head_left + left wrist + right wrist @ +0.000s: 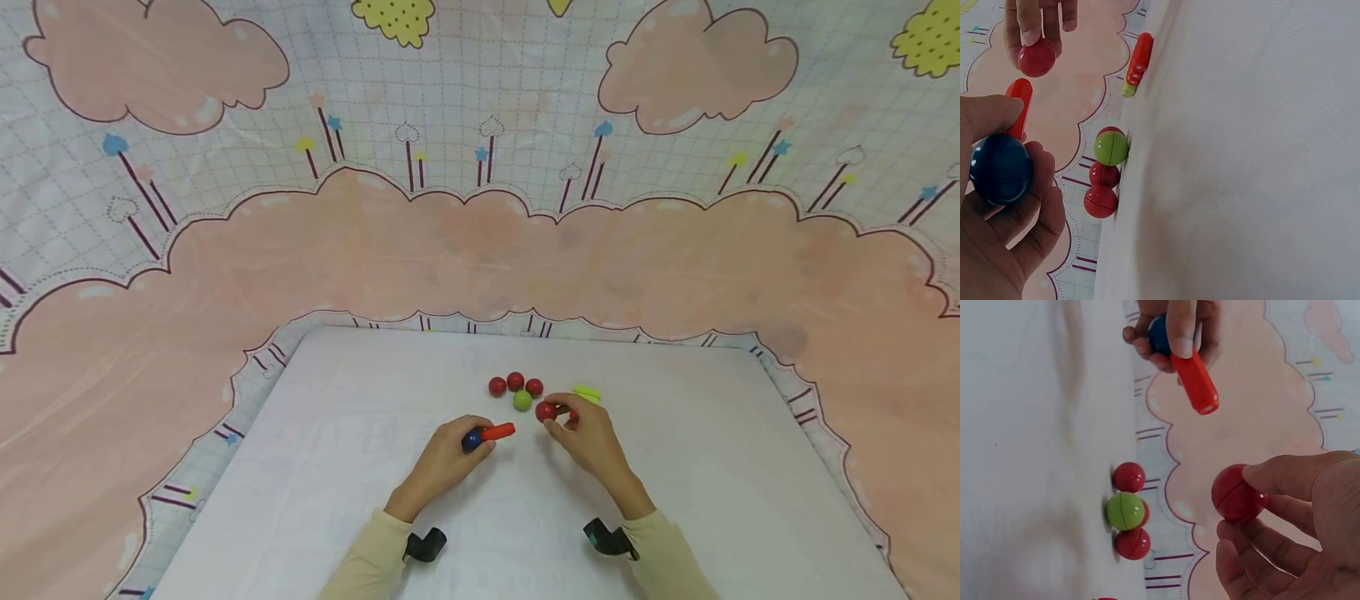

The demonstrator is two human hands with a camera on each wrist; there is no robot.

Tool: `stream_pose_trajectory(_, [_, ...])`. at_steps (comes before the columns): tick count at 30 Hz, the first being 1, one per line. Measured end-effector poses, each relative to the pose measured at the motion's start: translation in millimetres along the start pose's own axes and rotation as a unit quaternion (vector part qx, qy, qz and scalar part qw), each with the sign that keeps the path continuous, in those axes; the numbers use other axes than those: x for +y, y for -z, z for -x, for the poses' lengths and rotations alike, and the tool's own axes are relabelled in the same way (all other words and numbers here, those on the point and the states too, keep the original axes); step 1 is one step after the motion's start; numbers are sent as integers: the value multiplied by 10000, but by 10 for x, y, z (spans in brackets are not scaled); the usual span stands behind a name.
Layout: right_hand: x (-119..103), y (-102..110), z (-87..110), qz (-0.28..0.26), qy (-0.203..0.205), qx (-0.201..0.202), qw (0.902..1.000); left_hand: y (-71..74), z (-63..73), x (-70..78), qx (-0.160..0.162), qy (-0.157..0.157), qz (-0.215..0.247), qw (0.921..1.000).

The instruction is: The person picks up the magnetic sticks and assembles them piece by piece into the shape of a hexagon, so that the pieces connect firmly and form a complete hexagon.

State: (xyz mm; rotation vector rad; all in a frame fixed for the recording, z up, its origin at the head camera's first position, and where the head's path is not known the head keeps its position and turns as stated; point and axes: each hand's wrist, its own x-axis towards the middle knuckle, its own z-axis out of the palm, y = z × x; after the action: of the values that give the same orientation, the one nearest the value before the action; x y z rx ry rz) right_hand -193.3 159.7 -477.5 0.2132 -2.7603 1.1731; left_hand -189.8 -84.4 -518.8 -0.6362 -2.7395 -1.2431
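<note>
My left hand holds a dark blue ball and a red rod. The rod's inner end meets the ball, and its other end sticks out toward the right. A glossy red ball with a seam is pinched between the thumb and fingers of my right hand. Just beyond the hands, several red balls lie close together with a green ball in front of them. Part of something red shows among the right hand's fingers in the head view; I cannot tell whether it is held.
Yellow-green pieces lie behind the right hand, partly hidden. The left wrist view has a red rod with a yellow-green end near there. Everything lies on a white tabletop, with a cloud-patterned cloth around it.
</note>
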Motion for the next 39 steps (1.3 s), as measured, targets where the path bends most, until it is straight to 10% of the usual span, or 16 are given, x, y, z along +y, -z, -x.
stream_pose_trajectory(39, [-90, -20, 163, -569, 499, -252, 9968, -13, -57, 169, -75, -352, -70, 9993])
